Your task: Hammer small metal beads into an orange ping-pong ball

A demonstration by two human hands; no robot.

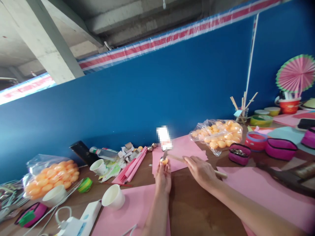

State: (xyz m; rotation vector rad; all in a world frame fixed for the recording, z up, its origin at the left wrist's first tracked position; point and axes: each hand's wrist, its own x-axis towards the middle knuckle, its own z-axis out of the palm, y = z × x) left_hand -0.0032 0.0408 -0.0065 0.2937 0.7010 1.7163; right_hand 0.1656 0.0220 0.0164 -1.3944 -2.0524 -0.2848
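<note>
Centre frame, I log my left hand [163, 175] with its grip closed on an orange ball [164, 161], right hand [200, 170] clasping a wooden-handled tool [194, 163] against it over the worktop [194, 203]; risk: blade skids off the round shell toward my fingertips.

The scene was viewed from a single head-worn camera, tilted sideways and aimed forward more than down. A blue wall [152, 95] and concrete ceiling [73, 23] filled the upper half; the wooden table [194, 203] was seen close below. No second view was provided.
</note>
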